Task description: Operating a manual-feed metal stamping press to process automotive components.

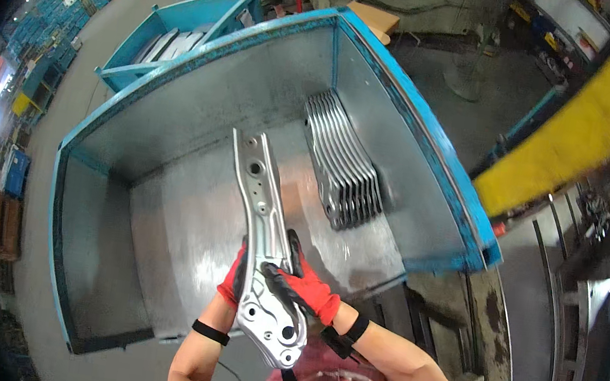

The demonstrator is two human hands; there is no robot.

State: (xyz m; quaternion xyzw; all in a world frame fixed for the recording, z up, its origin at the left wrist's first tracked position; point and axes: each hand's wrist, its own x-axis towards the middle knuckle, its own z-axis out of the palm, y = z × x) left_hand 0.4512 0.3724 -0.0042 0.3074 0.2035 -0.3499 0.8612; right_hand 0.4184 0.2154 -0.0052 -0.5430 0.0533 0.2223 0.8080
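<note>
A long stamped metal bracket, silver with several round holes, is held in front of me over the near edge of a blue-rimmed metal bin. My left hand, in a red and black glove, grips its left edge, fingers mostly hidden behind the part. My right hand, gloved the same way, is closed on the right edge, with its thumb across the top face. The bracket's wide end points toward me and its narrow end reaches over the bin floor. Inside the bin, a row of similar brackets stands closely nested along the right side.
Behind the bin at the far left stands another blue bin with metal parts inside. A yellow panel rises at the right, by dark machinery. Blue racks line the far left aisle. Cardboard lies beyond the bin's far corner.
</note>
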